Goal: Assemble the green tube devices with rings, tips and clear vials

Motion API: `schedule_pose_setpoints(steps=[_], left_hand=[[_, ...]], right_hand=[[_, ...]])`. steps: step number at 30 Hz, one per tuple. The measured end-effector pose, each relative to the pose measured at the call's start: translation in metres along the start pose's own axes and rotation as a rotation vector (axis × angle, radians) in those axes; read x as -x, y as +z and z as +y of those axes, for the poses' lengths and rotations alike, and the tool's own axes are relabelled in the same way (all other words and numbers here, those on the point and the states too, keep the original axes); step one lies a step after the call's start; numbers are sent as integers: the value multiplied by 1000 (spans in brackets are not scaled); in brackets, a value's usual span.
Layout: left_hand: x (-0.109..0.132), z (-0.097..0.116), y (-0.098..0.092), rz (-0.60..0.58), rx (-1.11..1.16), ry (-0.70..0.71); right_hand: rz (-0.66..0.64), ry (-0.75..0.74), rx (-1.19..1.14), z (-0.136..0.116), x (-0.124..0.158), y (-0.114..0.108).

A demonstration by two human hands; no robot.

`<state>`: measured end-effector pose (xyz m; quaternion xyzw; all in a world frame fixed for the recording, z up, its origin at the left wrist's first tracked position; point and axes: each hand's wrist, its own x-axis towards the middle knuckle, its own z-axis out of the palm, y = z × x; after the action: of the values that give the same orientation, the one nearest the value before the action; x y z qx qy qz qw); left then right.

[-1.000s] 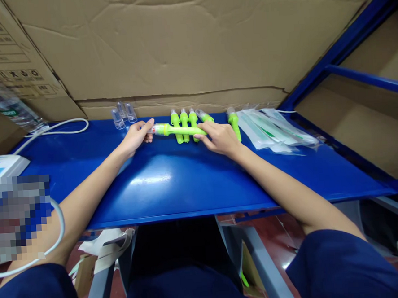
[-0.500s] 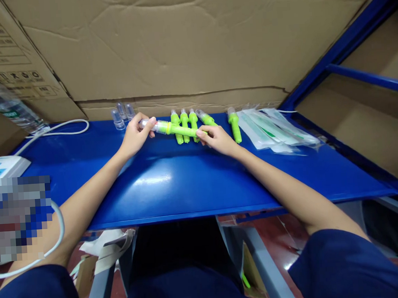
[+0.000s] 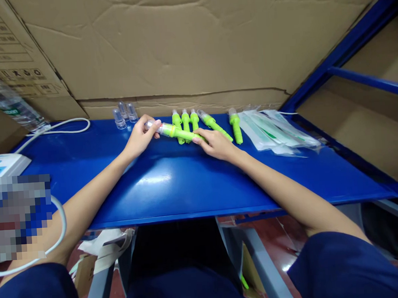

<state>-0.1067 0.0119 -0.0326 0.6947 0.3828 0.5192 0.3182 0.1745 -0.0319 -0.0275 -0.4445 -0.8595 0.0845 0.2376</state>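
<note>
Both hands hold one green pen-shaped device [image 3: 177, 132] crosswise over the blue tabletop [image 3: 174, 177]. My left hand [image 3: 140, 137] pinches its clear capped end. My right hand [image 3: 215, 143] grips its green tail end. Just behind the device lie three more green devices [image 3: 185, 121] side by side, with two others [image 3: 212, 121] [image 3: 235, 123] further right. Three clear plastic caps [image 3: 124, 114] stand upright behind my left hand.
Sealed clear pouches [image 3: 272, 131] lie fanned out at the right. A cardboard wall [image 3: 186, 46] backs the table. At the left are a white and blue box [image 3: 1, 164], a white cable [image 3: 59, 129] and a plastic bottle [image 3: 11, 109]. A blue frame [image 3: 349, 74] rises at right.
The held device has tilted, its capped end lifted toward the caps. My left hand shifted its grip over the cap and my right hand slid slightly left along the tail.
</note>
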Motion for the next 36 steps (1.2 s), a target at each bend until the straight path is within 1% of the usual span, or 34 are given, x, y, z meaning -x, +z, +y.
schedule_pose_setpoints(steps=[4,8,10,12,14,15,18,20,22,25,30,33,36], left_hand=[[-1,-8,1,22,-29,47],[-3,-7,1,-13,42,-8],[-3,-3,0,-40,60,-54],[-2,1,0,-63,70,-81],[-1,3,0,-77,73,-87],[-1,4,-1,-79,71,-85],[-1,3,-1,-79,66,-70],[-2,3,-2,-82,71,-61],[-2,3,-2,-88,78,-55],[-1,3,-2,-100,83,-53],[1,3,-2,-144,59,-33],[2,2,-3,-160,-5,-9],[1,1,-7,-179,-122,18]], right_hand=[[25,14,-9,-1,0,0],[177,76,-86,4,-3,-3],[269,145,-109,12,-4,-8],[347,261,-92,24,-6,-17],[402,392,10,38,-6,-30],[404,449,86,45,-5,-37],[359,601,307,64,-1,-59],[305,668,382,71,2,-70],[252,718,422,74,4,-75],[180,757,467,73,5,-72],[93,725,466,74,2,-59],[65,722,447,74,1,-56],[47,700,431,72,2,-53]])
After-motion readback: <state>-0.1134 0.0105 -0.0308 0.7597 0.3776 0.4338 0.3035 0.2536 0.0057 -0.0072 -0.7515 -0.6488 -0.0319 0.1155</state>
